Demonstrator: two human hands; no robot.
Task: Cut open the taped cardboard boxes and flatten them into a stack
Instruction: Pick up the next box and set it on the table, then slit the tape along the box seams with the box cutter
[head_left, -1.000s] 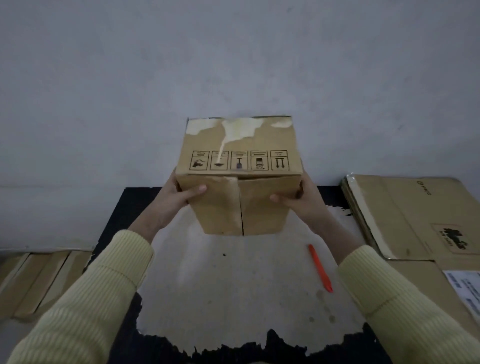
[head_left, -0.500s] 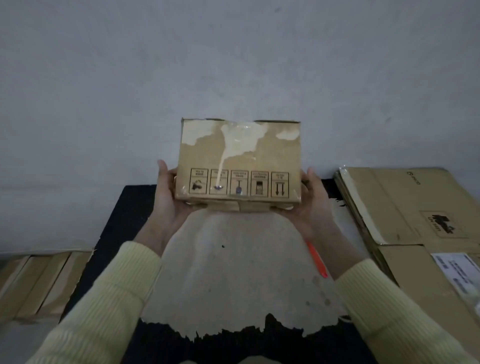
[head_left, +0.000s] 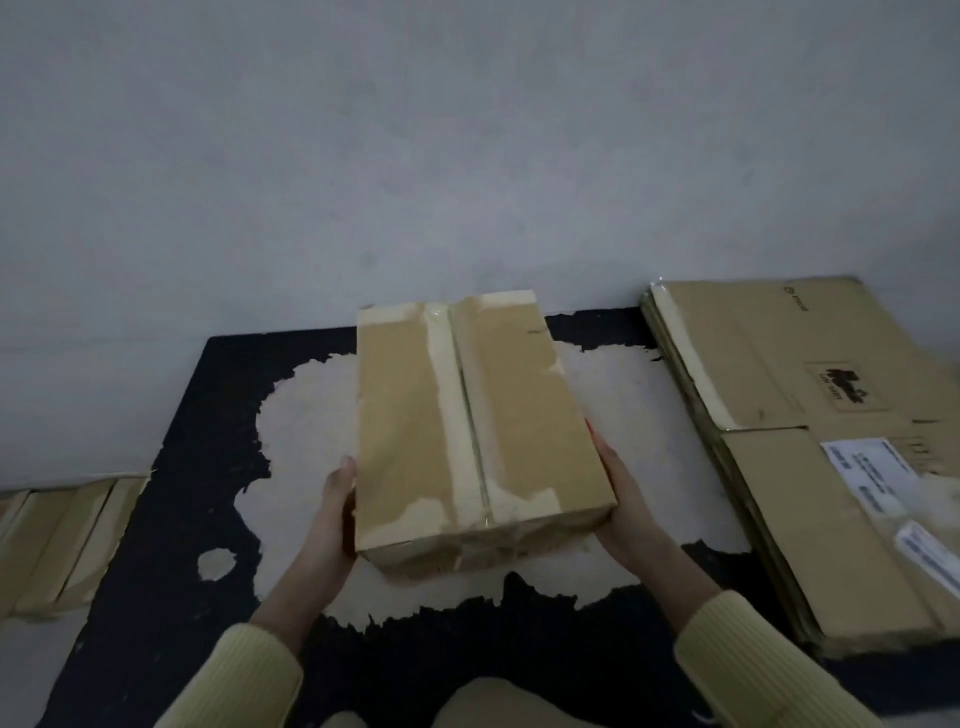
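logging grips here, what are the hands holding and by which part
The taped cardboard box, held near its near end: left hand on its left side, right hand on its right side.

One taped box (head_left: 467, 415), two hands (head_left: 332, 514) (head_left: 631, 512), two flattened-cardboard stacks (head_left: 831, 467) (head_left: 57, 545), one mat (head_left: 156, 597).

Taped cardboard box (head_left: 467, 426) gripped at near corners by left hand (head_left: 332, 512) and right hand (head_left: 626, 512), flattened stack (head_left: 810, 431) at right
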